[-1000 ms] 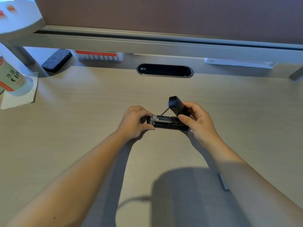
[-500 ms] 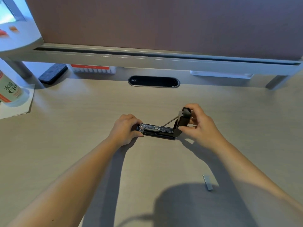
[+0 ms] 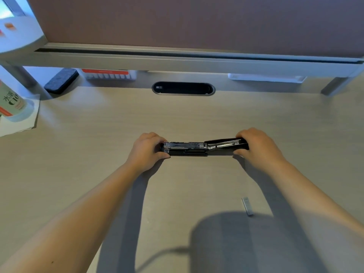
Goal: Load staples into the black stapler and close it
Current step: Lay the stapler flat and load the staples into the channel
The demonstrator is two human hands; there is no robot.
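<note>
Left hand [image 3: 146, 148]: curled tight around black stapler [image 3: 204, 147] base end
Right hand [image 3: 256, 147]: fingers clamped over its flattened lid end

Pale wood-grain bench under a brown partition, cool light from the upper left.

The bench [image 3: 98, 134] fills most of the view; a soft rounded shadow [image 3: 236, 243] lies at 5 o'clock. At 12 o'clock a brown partition panel [image 3: 197, 22] rises behind a grey metal shelf rail [image 3: 197, 62], which stands on a leg [image 3: 334, 85] at 2 o'clock. Below the rail sits an oval black cable grommet [image 3: 182, 88]. At 10 o'clock a rounded white surface [image 3: 21, 38] catches bluish light, perhaps from a window, though it is too blurred to say.
</note>
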